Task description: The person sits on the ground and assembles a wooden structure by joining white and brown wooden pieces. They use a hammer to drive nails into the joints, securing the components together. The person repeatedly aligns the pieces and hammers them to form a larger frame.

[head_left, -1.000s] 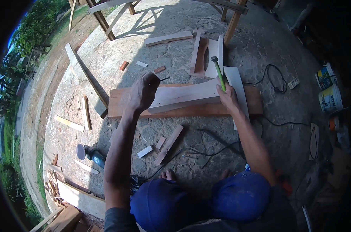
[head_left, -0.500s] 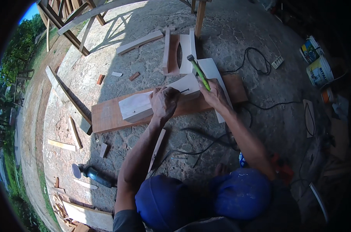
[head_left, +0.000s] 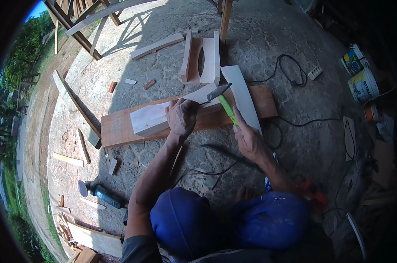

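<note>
Left fingers (head_left: 186,105) tight on dark rod (head_left: 203,103), right fingers (head_left: 239,117) on hammer (head_left: 224,104), curved board (head_left: 243,93) and cable (head_left: 312,119) nearby

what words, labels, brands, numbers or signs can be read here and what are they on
White and yellow bucket: large printed lettering, not copied out here.
Bucket with a blue and yellow label: print too small and blurred to read.
Angle grinder: any marking too small to read.
Hammer in the right hand: no readable text.
</note>
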### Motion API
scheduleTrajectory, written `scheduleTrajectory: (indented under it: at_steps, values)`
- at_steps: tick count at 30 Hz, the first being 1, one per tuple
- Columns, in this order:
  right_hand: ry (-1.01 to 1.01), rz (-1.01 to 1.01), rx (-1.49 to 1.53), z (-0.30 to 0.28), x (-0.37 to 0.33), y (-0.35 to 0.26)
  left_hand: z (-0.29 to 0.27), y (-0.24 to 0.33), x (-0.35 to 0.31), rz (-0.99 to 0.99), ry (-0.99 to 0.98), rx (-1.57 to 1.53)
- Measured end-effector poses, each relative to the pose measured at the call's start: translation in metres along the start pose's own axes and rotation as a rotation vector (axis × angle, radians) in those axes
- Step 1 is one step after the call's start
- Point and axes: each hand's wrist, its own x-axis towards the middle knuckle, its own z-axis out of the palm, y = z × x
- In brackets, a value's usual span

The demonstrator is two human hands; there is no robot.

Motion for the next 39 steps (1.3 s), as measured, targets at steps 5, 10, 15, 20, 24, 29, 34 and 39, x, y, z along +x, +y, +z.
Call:
scheduleTrajectory:
  at_steps: [5,10,15,20,24,29,34,39]
  values:
    - [0.056,-0.093,-0.033,-0.003,0.003,-0.004,0.004,-0.004,-0.004,0.094,0.076,0.027]
    - [0.080,-0.115,-0.011,0.000,0.004,0.001,0.001,0.000,-0.005,0.105,0.078,0.069]
    - [0.045,-0.094,-0.081,0.005,0.003,0.011,0.001,0.002,-0.006,0.098,0.080,0.068]
    - [-0.018,-0.035,-0.176,0.004,0.005,0.010,0.001,0.001,-0.006,0.110,0.077,0.099]
    - [-0.005,-0.074,-0.194,0.001,0.008,0.001,0.001,0.003,-0.004,0.108,0.098,0.089]
    - [0.270,-0.390,-0.189,-0.002,0.011,-0.020,-0.001,0.000,-0.007,0.087,0.089,0.100]
    - [-0.239,0.148,-0.332,-0.002,0.014,-0.012,0.001,0.003,0.000,0.086,0.081,0.070]
    - [0.447,-0.505,0.069,-0.052,0.021,-0.088,-0.001,-0.002,-0.007,0.072,0.086,0.067]
